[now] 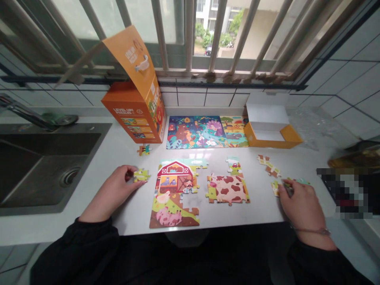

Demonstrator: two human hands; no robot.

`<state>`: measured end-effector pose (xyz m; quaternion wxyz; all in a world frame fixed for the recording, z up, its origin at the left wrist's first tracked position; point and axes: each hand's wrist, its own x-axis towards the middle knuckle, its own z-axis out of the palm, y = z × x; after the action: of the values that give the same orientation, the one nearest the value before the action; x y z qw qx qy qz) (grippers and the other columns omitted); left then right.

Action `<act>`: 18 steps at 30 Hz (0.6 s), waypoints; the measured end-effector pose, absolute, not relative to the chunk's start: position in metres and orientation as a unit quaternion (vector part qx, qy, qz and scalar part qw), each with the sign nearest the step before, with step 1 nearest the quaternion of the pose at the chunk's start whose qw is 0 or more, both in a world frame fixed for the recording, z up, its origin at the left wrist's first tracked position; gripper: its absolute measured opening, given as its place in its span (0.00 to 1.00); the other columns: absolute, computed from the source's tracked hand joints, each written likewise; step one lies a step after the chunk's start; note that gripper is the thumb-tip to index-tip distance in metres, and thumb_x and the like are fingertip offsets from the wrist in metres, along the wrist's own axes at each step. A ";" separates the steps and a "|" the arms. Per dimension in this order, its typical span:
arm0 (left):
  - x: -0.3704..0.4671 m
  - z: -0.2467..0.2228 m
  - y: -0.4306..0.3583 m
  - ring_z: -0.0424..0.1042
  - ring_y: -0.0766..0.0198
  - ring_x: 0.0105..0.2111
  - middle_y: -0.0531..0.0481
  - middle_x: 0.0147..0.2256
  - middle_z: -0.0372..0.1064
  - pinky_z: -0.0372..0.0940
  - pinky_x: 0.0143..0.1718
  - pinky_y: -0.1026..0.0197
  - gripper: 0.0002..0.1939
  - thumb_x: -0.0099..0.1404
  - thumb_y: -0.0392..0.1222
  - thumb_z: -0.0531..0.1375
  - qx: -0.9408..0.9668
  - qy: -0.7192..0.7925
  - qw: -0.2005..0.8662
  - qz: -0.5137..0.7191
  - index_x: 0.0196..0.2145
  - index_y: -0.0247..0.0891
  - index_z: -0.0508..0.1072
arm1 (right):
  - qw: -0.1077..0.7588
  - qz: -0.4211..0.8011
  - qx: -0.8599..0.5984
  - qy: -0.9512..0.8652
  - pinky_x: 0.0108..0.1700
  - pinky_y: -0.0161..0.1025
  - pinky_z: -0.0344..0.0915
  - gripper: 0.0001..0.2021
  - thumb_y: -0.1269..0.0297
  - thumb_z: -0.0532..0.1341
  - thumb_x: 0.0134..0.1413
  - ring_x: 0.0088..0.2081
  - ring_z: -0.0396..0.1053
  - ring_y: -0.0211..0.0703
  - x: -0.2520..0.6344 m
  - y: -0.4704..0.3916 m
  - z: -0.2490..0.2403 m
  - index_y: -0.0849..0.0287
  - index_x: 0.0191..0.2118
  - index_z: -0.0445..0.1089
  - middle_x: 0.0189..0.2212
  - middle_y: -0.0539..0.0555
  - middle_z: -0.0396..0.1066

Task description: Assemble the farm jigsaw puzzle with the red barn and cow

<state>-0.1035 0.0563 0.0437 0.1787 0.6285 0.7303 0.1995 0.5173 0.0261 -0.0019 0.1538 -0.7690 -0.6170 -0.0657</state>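
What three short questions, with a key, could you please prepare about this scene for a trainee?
1. Which is nearest to the left hand?
A) the green puzzle piece
B) the window bars
C) the faucet
2. True or false: a gap separates the barn section from the cow section.
3. Fill in: as the camera sees it, the orange box stands to the ____ of the open yellow box.
Key: 1. A; 2. True; 3. left.
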 end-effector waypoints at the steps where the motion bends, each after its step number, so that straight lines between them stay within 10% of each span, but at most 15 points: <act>1: -0.103 0.046 0.057 0.76 0.50 0.38 0.46 0.40 0.76 0.70 0.40 0.53 0.26 0.59 0.63 0.67 0.623 0.733 0.184 0.202 0.45 0.42 0.73 | 0.164 -0.076 -0.766 -0.618 0.55 0.60 0.70 0.25 0.51 0.55 0.66 0.53 0.71 0.68 0.511 0.027 0.002 0.66 0.53 0.77 0.44 0.71 0.75; 9: -0.025 0.067 0.049 0.77 0.57 0.35 0.51 0.35 0.77 0.69 0.36 0.58 0.21 0.67 0.59 0.67 0.596 0.646 0.358 0.316 0.45 0.41 0.72 | 0.294 0.125 -0.638 -0.701 0.41 0.48 0.74 0.16 0.52 0.58 0.73 0.35 0.73 0.49 0.402 0.025 0.053 0.55 0.52 0.77 0.41 0.59 0.78; 18: 0.080 0.062 0.057 0.83 0.55 0.38 0.48 0.39 0.82 0.77 0.41 0.53 0.12 0.72 0.47 0.66 0.631 0.533 0.451 0.339 0.50 0.43 0.77 | 0.328 0.429 -0.516 -0.665 0.41 0.43 0.78 0.11 0.57 0.65 0.68 0.38 0.81 0.46 0.314 0.051 0.060 0.53 0.52 0.76 0.38 0.53 0.82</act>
<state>0.0802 0.0568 0.0625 0.4511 0.6305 0.5330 0.3389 0.3139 0.0507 0.0596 0.3280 -0.5156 -0.6654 0.4287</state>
